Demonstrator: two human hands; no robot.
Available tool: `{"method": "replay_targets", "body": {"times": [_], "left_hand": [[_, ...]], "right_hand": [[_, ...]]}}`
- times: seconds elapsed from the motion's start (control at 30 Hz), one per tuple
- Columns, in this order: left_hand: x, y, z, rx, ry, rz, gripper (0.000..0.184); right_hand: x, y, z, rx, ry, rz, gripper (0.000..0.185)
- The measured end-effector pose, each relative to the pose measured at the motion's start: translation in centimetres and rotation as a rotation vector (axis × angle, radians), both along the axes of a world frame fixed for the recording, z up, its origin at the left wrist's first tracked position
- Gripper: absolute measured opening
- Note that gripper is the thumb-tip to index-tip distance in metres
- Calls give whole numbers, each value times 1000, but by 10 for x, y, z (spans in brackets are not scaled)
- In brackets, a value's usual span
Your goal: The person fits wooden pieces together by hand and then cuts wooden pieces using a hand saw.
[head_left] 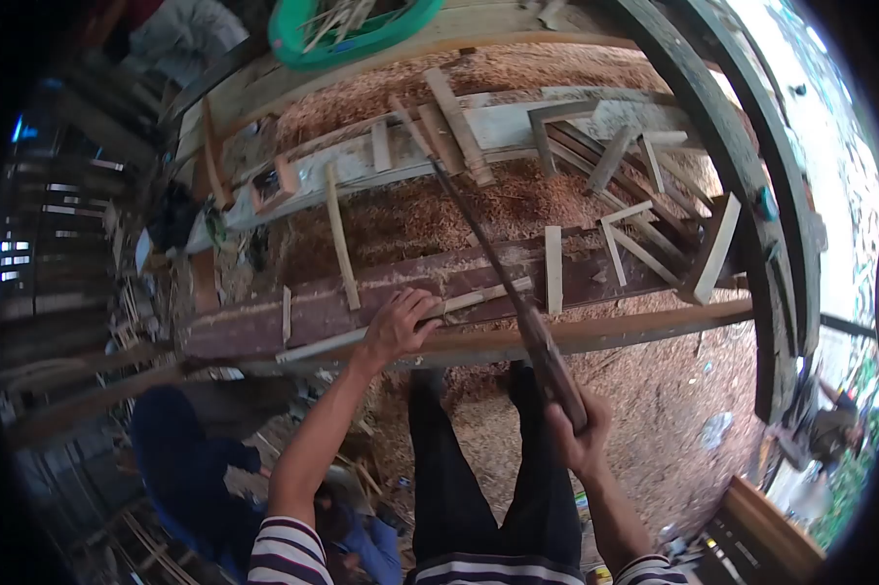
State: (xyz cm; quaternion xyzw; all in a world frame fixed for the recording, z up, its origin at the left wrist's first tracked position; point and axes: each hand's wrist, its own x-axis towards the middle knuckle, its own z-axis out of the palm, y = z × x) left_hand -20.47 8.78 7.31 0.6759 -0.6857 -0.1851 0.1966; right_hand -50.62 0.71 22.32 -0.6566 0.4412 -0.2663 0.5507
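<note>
My right hand (580,429) is closed round the brown wooden handle of a long, narrow machete (490,249). Its dark blade slants up and to the left, crossing above the bench. My left hand (398,327) grips the left end of a short wooden strip (488,294) lying along the reddish-brown plank (235,336). The blade passes over the strip's right end; whether they touch I cannot tell. Beneath my left wrist, a pale slat (324,345) lies along the plank's near edge.
Loose wood pieces (554,268) and corner-jointed frames (561,122) lie across the bench, among wood shavings (517,200). A green basin (362,44) of sticks stands at the back. Thick posts (751,185) rise on the right. A person in dark blue (181,468) is at lower left.
</note>
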Motion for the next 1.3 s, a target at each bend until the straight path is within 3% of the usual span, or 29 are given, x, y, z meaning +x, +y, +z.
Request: {"method": "replay_targets", "body": {"times": [0.07,0.17,0.47,0.6,0.73,1.0,1.07,1.17,1.3], "left_hand": [[5,-5,-10,-21,73,-24,35],[3,-8,-12,-33,167,5,34],[-16,-29,-28,-155,319,159,28],[-17,-29,-31,-191,367,176,24],[-16,-30,-28,-185,342,141,21],[-19,-33,-19,-115,396,206,16],[-16,-36,-9,54,424,302,18],[-6,-41,-14,-6,348,263,19],[3,-51,-9,137,391,227,18]], "right_hand": [[1,7,-2,-172,45,49,25],[9,40,-25,4,41,-87,27],[59,140,-103,5,-77,-487,40],[70,169,-142,30,-134,-451,42],[85,171,-144,207,-167,-500,31],[95,177,-144,263,-63,-576,33],[96,177,-143,262,-50,-585,33],[93,180,-146,283,-63,-590,34],[92,180,-146,315,-57,-583,35]]}}
